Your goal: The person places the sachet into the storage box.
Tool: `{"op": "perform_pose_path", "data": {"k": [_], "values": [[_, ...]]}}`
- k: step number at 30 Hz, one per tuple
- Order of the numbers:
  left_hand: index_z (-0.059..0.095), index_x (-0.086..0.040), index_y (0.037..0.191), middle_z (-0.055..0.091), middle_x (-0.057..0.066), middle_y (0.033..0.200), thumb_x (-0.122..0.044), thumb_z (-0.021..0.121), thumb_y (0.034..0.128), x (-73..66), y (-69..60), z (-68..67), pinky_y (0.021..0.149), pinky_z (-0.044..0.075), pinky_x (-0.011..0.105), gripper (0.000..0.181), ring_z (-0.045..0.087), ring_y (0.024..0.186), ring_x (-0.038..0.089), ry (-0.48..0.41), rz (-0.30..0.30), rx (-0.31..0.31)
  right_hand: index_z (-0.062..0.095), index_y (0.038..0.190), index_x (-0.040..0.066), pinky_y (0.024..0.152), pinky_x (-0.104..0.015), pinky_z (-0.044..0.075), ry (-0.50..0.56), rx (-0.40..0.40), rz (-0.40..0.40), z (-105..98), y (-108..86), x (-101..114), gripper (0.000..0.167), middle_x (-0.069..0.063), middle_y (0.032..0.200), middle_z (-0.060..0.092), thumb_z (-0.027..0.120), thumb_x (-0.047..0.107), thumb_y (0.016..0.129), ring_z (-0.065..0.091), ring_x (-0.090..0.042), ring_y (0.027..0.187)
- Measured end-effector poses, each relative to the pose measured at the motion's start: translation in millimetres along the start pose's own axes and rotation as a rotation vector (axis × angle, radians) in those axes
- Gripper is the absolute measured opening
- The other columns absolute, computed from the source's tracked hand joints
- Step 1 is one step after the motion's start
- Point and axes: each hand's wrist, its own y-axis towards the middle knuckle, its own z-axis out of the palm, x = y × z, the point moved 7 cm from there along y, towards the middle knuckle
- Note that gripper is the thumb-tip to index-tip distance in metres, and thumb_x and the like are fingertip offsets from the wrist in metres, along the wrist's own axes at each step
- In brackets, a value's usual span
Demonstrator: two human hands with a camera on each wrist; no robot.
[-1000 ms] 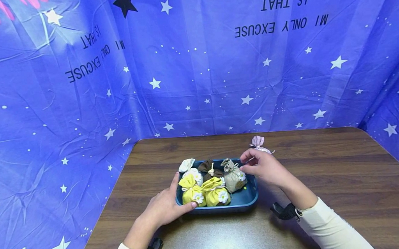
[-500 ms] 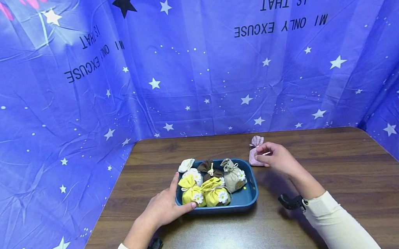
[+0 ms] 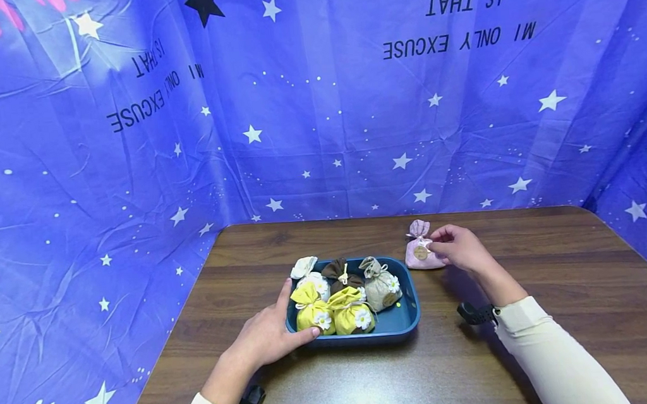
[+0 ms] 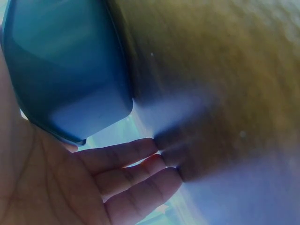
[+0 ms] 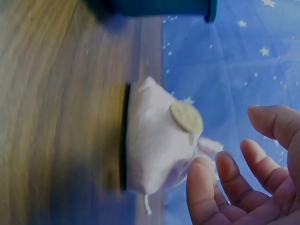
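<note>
A pink drawstring pouch [image 3: 418, 258] with a round tan tag stands on the table to the right of a blue tray [image 3: 407, 323]. My right hand [image 3: 464, 249] is at the pouch's right side, fingers loosely bent; in the right wrist view they are near its neck, and I cannot tell whether they touch it. My left hand [image 3: 268, 334] rests against the tray's left end, thumb at the front rim and the other fingers straight along the outside. Inside the tray are two yellow pouches [image 3: 312, 317], a white pouch [image 3: 304, 268], a brown pouch [image 3: 337, 270] and a beige pouch [image 3: 379, 294].
The brown wooden table [image 3: 564, 284] extends on both sides of the tray. A blue curtain [image 3: 343, 162] with stars and lettering hangs behind and beside it. Black straps [image 3: 475, 314] are on both wrists.
My right hand has moved from beside the beige pouch, rightward and away from the tray, to the pink pouch. That pouch now shows more fully. The left hand and tray stay put.
</note>
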Motion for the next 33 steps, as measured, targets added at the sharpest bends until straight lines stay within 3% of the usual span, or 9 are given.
{"op": "perform_pose_path", "data": {"k": [11,21,33], "values": [[0.013,-0.012,0.160,0.064,0.022,0.125,-0.079,0.063,0.0750,-0.6,0.0,-0.3,0.089,0.049,0.054,0.119,0.064,0.108,0.038,-0.008,0.022,-0.022,0.055,0.112,-0.012,0.062,-0.030,0.051,-0.020,0.000,0.042,-5,18.4,-25,0.030,-0.011,0.095,0.060,0.066,0.009,0.093,0.056,-0.019,0.081],[0.013,-0.011,0.160,0.064,0.022,0.126,-0.078,0.064,0.0756,-1.7,-1.1,-0.8,0.089,0.049,0.055,0.119,0.064,0.108,0.038,-0.009,0.023,-0.019,0.052,0.118,-0.012,0.061,-0.029,0.052,0.013,0.034,0.116,-3,27.2,-43,0.038,-0.008,0.096,0.056,0.066,0.012,0.093,0.053,-0.016,0.080],[0.013,-0.013,0.160,0.065,0.022,0.124,-0.080,0.062,0.0743,-0.8,-1.0,-0.2,0.088,0.050,0.053,0.119,0.065,0.106,0.037,-0.006,0.014,-0.020,0.052,0.124,-0.011,0.064,-0.031,0.051,0.007,0.084,0.165,5,30.7,-50,0.045,-0.018,0.113,0.056,0.067,0.019,0.093,0.054,-0.015,0.082]]}}
